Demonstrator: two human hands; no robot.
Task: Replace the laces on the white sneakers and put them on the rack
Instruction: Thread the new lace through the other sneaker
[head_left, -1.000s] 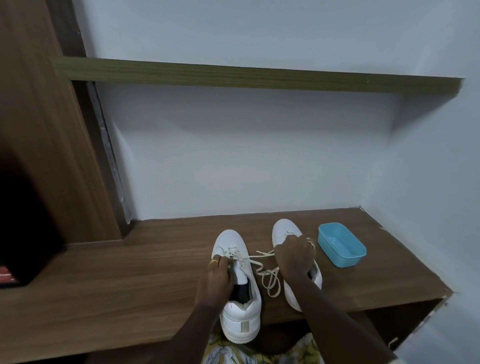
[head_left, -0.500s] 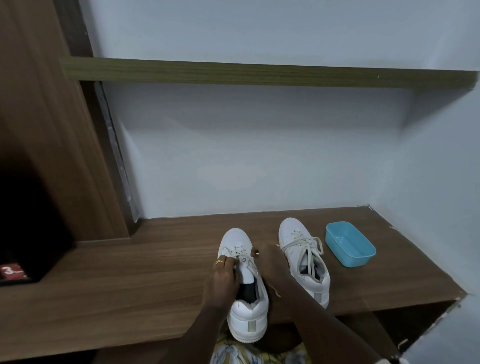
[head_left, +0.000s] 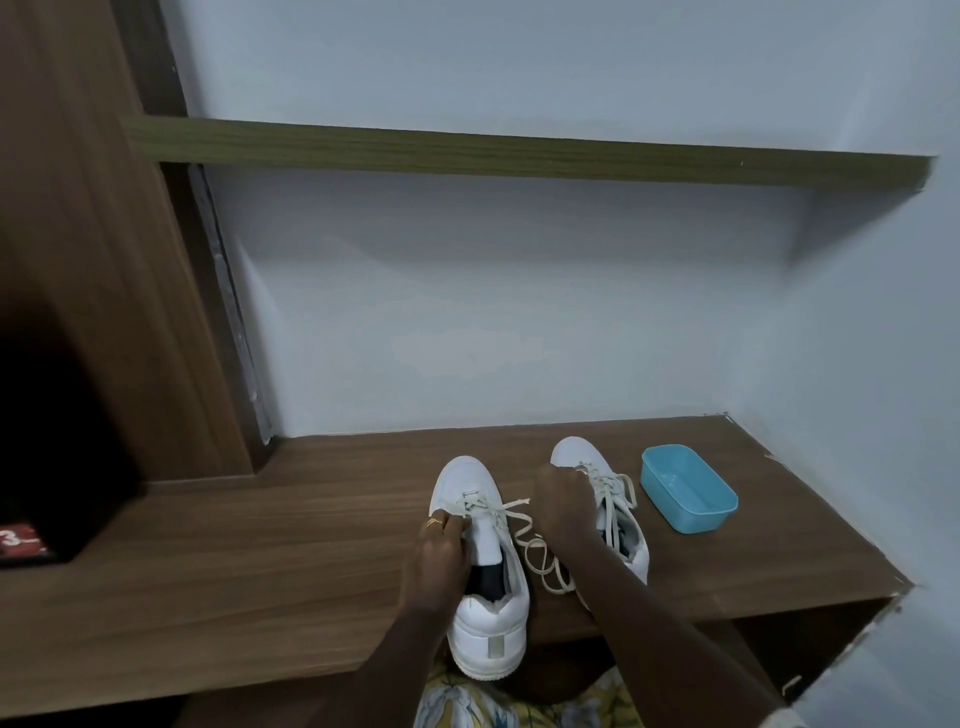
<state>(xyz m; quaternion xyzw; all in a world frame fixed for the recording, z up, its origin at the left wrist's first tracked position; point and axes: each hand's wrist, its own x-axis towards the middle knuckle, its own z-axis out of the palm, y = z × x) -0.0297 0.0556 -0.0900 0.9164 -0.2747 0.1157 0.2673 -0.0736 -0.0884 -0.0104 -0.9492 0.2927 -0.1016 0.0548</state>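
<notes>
In the head view, a wooden bench top (head_left: 260, 561) spans the lower frame, and both white sneakers stand on it with their toes pointing to 12 o'clock. The left sneaker (head_left: 485, 618) is at 6 o'clock, its heel overhanging the near edge. The right sneaker (head_left: 623, 530) is just beside it at its 2 o'clock and is already laced. The left hand (head_left: 439, 553), wearing a gold ring (head_left: 434, 522), has its fingers curled and pinches the loose lace (head_left: 522, 538) at the left sneaker's lowest eyelets. The right hand (head_left: 563, 512) is closed in a fist over the right sneaker's front, with a strand of that lace running up under it and slack looping between the two sneakers. A blue container (head_left: 688, 491) sits near the right sneaker at its 3 o'clock. An upper shelf (head_left: 519, 150) crosses at 12 o'clock.
</notes>
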